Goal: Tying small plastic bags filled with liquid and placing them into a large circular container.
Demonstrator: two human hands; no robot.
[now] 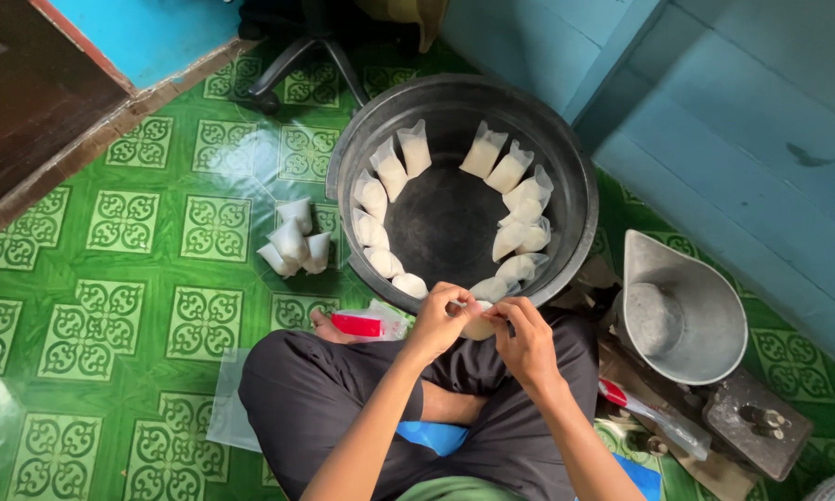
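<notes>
I look down at my two hands in the lower middle of the frame. My left hand and my right hand meet over my lap, and both pinch the top of a small bag of pale stuff. The fingers are curled tight on it. Most of the bag is hidden behind my fingers, so I cannot tell how full it is, or what the thin white bit at its top is.

Just above my hands sits a big dark tub. Filled bags lean along the inside of its wall in a ring – the middle of the tub floor is bare. The near rim is partly hidden by my hands.

Left of the tub, on the green tiled floor, a little heap of bags stands on its own.

By my left knee lies a pack of clear bags with a red strip – part of it is tucked behind my leg. A flat clear sheet pokes out under that leg.

On the right stands a metal scoop pan on a scale. The scale is dirty and hard to make out. A chair base is cut off at the top edge.
</notes>
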